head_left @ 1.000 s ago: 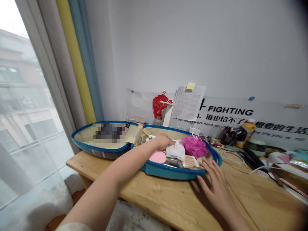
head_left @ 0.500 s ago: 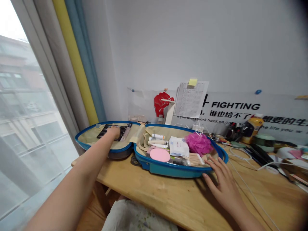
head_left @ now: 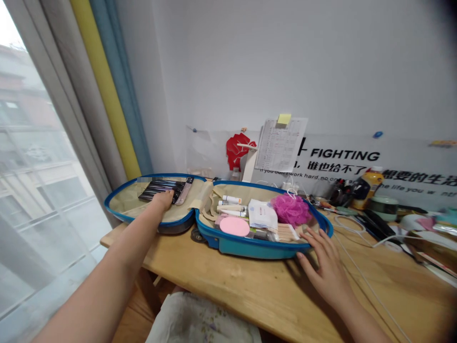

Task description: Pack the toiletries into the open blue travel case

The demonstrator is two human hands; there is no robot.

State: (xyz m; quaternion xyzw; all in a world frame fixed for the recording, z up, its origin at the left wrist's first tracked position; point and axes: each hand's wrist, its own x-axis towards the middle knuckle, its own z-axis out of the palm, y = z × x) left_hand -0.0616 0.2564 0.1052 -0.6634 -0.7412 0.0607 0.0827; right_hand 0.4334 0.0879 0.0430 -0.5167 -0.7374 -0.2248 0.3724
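Pale pine desk [head_left: 228, 290] by a sheer-curtained window [head_left: 46, 190] carries a blue hard-shell suitcase [head_left: 250, 248] lying open, its two beige-lined halves side by side. The left hand [head_left: 163, 201] reaches into the left half, its fingers [head_left: 167, 197] together and resting on a row of slim black items [head_left: 159, 189], perhaps makeup brushes, though whether they grip them cannot be told. A narrow pinkish case [head_left: 184, 193] lies just beside that row, and much of the beige lining [head_left: 124, 206] shows around them. The right half looks well filled: white tubes [head_left: 230, 205], a round pink sponge [head_left: 234, 226], a white paper packet [head_left: 262, 214], a magenta mesh bath puff [head_left: 290, 209] and a bundle of wooden sticks [head_left: 286, 232] sit close together. The right hand [head_left: 323, 267] lies outside the suitcase, fingers [head_left: 314, 243] spread apart, just by its near blue rim. Farther along the desk stand a yellow-labelled bottle [head_left: 367, 188] and a pale green lidded container [head_left: 385, 206].
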